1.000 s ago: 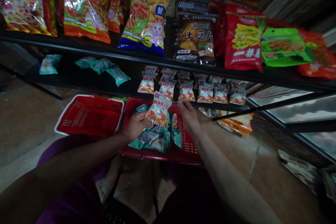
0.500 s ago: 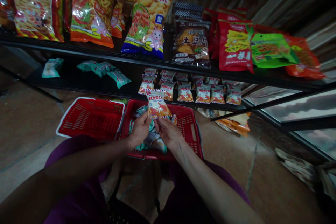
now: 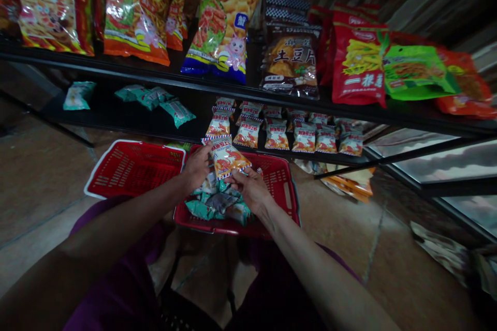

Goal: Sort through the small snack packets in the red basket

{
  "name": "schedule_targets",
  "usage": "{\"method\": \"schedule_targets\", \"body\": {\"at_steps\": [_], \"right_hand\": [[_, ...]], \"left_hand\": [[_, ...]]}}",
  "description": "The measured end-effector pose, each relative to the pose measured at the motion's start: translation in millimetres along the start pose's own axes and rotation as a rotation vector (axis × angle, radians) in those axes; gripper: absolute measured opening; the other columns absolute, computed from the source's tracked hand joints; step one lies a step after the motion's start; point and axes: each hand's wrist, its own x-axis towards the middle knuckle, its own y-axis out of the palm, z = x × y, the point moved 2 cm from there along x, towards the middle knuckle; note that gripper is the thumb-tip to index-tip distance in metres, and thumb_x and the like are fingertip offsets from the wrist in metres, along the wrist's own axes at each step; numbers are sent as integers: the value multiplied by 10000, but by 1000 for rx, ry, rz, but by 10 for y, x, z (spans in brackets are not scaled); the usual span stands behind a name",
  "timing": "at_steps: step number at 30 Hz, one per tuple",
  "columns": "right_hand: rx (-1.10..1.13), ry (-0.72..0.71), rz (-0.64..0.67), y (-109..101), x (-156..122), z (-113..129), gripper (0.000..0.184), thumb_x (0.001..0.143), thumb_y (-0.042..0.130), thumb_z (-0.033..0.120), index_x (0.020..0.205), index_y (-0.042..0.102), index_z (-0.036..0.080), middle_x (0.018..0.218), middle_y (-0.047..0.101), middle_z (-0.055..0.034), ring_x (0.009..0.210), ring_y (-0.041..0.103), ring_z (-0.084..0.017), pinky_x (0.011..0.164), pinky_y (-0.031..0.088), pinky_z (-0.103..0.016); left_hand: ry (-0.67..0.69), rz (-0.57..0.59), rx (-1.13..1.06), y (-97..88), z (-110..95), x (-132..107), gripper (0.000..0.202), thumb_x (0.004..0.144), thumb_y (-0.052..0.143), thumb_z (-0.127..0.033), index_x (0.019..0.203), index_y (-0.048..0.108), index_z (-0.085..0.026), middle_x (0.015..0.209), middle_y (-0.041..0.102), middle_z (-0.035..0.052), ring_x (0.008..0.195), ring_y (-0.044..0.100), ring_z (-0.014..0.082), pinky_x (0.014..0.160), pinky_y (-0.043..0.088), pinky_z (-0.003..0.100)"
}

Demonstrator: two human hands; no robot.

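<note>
A small white and orange snack bag [image 3: 229, 158] is held between my two hands, tilted, above a red basket [image 3: 285, 181]. My left hand [image 3: 197, 168] grips its left edge near the top. At the lower right corner, my right hand [image 3: 250, 186] pinches it between thumb and fingers. Beneath the hands, several teal snack bags [image 3: 202, 209] lie jumbled in the basket. Just beyond, several matching white and orange snack bags [image 3: 248, 132] stand in rows on the lower black shelf [image 3: 155, 126].
A second red basket [image 3: 134, 170] with a white rim sits to the left. Several teal bags [image 3: 176, 112] lie on the lower shelf's left part. Large snack bags [image 3: 223, 20] line the upper shelf. Orange packaging [image 3: 355, 183] lies on the floor under the shelf's right end.
The snack bag has turned and tilted to the left. My left hand has shifted from its bottom corner up along its left side. The view has moved slightly.
</note>
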Motion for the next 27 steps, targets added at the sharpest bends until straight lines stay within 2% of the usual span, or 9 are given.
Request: {"method": "schedule_targets", "body": {"at_steps": [3,6,14,21,27], "right_hand": [[-33,-9,16,10,-38,16,352,473,878,286,657,593,189,543,617,44,481,554,-83,400,367,-174],[-56,-15,38,8,-72,22,380,464,877,330,655,584,180,487,565,66,445,482,-57,408,338,-172],[-45,-13,47,-20,-110,39,413,445,874,331,701,582,191,503,541,87,432,429,-49,418,306,-187],[-110,-43,34,-60,-50,-65,412,475,856,414,660,559,195,468,534,76,446,454,-69,451,338,-203],[-173,-69,35,-102,-15,-59,442,467,854,429,690,549,199,482,532,85,458,462,-69,447,337,-194]], "left_hand": [[-43,-79,-47,-19,-9,55,192,830,623,-322,910,597,-149,729,646,42,641,614,143,661,509,276],[-45,-103,-60,-27,-22,58,154,833,625,-292,890,591,-152,680,631,25,632,615,136,656,509,264],[-41,-81,-34,-76,-40,16,81,885,527,-223,848,558,-158,641,630,14,580,598,107,626,493,238],[-7,-99,-19,-124,-53,57,67,866,549,-219,831,561,-163,686,635,19,599,599,105,656,482,247],[15,-38,-27,-110,-164,56,100,852,563,-257,862,576,-158,731,657,42,641,615,129,682,474,263]]}}
